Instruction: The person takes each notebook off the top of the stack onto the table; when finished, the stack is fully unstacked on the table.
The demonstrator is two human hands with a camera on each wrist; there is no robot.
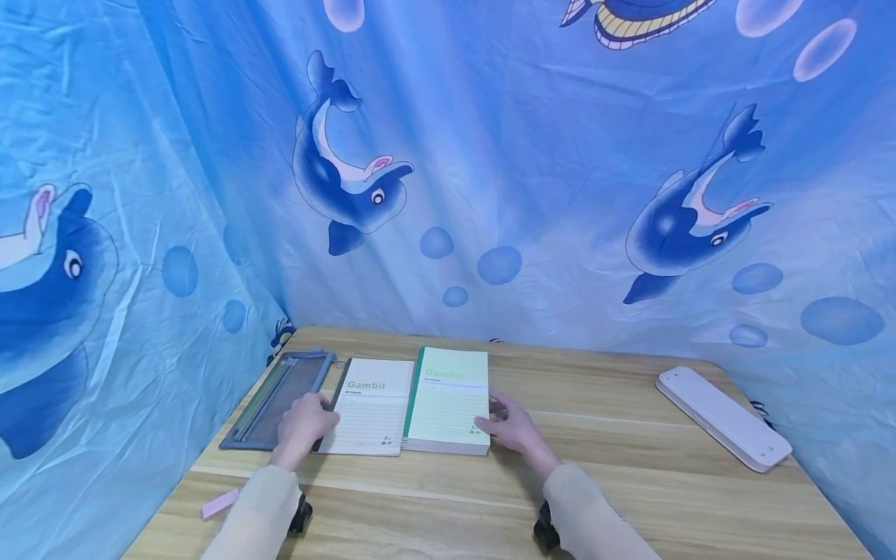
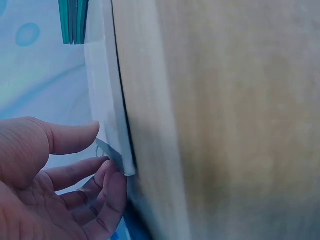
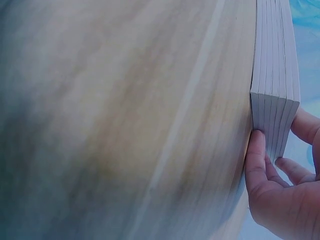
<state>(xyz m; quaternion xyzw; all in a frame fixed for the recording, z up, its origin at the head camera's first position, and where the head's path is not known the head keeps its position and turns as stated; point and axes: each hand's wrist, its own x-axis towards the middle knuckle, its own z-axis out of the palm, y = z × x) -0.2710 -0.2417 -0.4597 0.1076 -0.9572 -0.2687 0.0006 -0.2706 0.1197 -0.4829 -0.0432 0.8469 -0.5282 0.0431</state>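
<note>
A notebook (image 1: 369, 412) with a white lined cover and a dark spine lies flat on the wooden table. My left hand (image 1: 306, 424) is at its left side, thumb at the cover's edge and curled fingers along the spine, pinching it. Right beside it lies a thicker stack of notebooks (image 1: 448, 404) with a pale green cover and green spine. Its layered page edges (image 3: 272, 115) show in the right wrist view. My right hand (image 1: 516, 426) grips the stack's right side, thumb at the top cover and fingers against the page edges.
A grey-blue mesh zip pouch (image 1: 287, 400) lies left of the notebooks, partly behind my left hand. A small pink block (image 1: 220, 504) sits by my left sleeve. A long white case (image 1: 724, 420) lies at the table's right. A blue dolphin-print curtain (image 1: 532, 194) hangs behind the table.
</note>
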